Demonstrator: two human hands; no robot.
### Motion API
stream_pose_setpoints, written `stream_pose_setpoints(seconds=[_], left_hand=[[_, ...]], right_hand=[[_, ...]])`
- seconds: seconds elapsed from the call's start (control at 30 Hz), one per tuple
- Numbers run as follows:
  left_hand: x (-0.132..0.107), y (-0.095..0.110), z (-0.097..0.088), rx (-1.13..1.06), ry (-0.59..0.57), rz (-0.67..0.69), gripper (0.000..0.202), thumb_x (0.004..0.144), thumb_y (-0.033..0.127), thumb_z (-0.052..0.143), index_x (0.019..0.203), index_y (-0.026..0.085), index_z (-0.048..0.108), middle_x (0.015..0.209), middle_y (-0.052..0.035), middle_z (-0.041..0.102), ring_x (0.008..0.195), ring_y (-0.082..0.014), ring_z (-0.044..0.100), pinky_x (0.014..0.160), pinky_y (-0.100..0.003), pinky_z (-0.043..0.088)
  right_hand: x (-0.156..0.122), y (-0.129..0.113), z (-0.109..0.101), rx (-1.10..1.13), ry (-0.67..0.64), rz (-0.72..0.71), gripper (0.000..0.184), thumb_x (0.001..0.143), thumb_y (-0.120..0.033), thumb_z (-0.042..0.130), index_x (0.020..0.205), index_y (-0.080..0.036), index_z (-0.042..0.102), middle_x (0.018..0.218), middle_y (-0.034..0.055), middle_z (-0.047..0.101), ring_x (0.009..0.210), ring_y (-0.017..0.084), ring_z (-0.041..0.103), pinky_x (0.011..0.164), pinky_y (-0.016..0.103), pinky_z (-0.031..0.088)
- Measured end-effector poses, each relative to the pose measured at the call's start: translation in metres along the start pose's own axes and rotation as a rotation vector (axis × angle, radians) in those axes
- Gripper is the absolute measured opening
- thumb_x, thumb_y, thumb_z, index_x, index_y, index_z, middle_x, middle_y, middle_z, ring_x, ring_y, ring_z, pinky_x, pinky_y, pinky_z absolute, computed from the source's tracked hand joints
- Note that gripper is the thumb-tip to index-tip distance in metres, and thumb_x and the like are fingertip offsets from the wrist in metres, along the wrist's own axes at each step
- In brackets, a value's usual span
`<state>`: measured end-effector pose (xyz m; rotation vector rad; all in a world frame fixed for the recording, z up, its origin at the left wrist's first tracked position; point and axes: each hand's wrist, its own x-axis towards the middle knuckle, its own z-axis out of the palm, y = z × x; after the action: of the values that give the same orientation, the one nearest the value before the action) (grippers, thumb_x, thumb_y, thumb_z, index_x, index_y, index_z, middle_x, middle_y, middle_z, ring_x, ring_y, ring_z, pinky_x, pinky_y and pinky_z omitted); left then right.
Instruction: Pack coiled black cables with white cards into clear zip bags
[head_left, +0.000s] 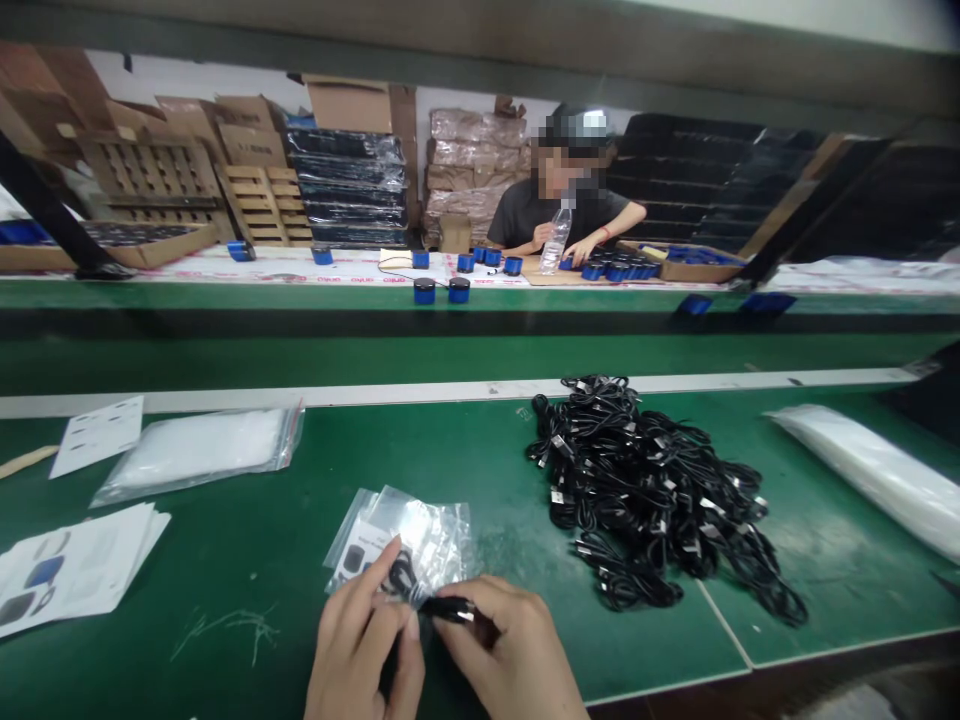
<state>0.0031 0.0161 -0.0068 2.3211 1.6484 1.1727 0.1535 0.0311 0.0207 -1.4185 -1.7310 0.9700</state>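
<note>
The left hand (367, 640) pinches the clear bag (431, 535) with closed fingers; the right hand (514, 650) grips the black cable (448, 606) at its mouth. Both sit at the near worktop (247, 560) edge, beside the cable pile (645, 490).

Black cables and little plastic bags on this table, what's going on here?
A person pinches a black cable in the right hand, while the left hand holds a small clear bag on the green table. A pile of cables lies to the right, leaflets and spare bags to the left. Opposite, another person sits among small blue cylinders.
</note>
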Motion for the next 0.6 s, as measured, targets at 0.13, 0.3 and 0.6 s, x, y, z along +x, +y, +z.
stream_pose_setpoints(seconds=[0.13, 0.3, 0.6], left_hand=[[-0.002, 0.000, -0.001, 0.018, -0.012, 0.043, 0.016, 0.087, 0.013, 0.042, 0.077, 0.023, 0.051, 0.131, -0.0111, 0.048, 0.109, -0.0256, 0.047, 0.086, -0.039, 0.036], [-0.001, 0.002, -0.005, 0.017, -0.025, 0.075, 0.018, 0.087, 0.009, 0.042, 0.078, 0.022, 0.051, 0.131, -0.0123, 0.045, 0.113, -0.0249, 0.044, 0.089, -0.038, 0.033], [-0.004, 0.026, -0.003, 0.047, 0.044, 0.088, 0.027, 0.075, 0.001, 0.043, 0.059, 0.022, 0.049, 0.128, -0.0065, 0.049, 0.110, -0.0210, 0.050, 0.080, -0.031, 0.041]], right_hand=[[0.001, -0.005, 0.003, 0.051, -0.084, 0.106, 0.022, 0.081, -0.016, 0.054, 0.060, -0.016, 0.061, 0.057, -0.0008, 0.055, 0.051, 0.013, 0.055, 0.048, 0.019, 0.041], [-0.001, -0.012, -0.015, 0.219, -0.398, -0.003, 0.024, 0.090, -0.018, 0.040, 0.089, -0.015, 0.064, 0.086, 0.0062, 0.060, 0.066, 0.014, 0.062, 0.061, 0.021, 0.051], [0.001, -0.001, 0.009, 0.150, 0.065, 0.105, 0.030, 0.073, -0.013, 0.060, 0.103, -0.017, 0.060, 0.086, 0.0033, 0.064, 0.068, 0.015, 0.060, 0.061, 0.022, 0.046]])
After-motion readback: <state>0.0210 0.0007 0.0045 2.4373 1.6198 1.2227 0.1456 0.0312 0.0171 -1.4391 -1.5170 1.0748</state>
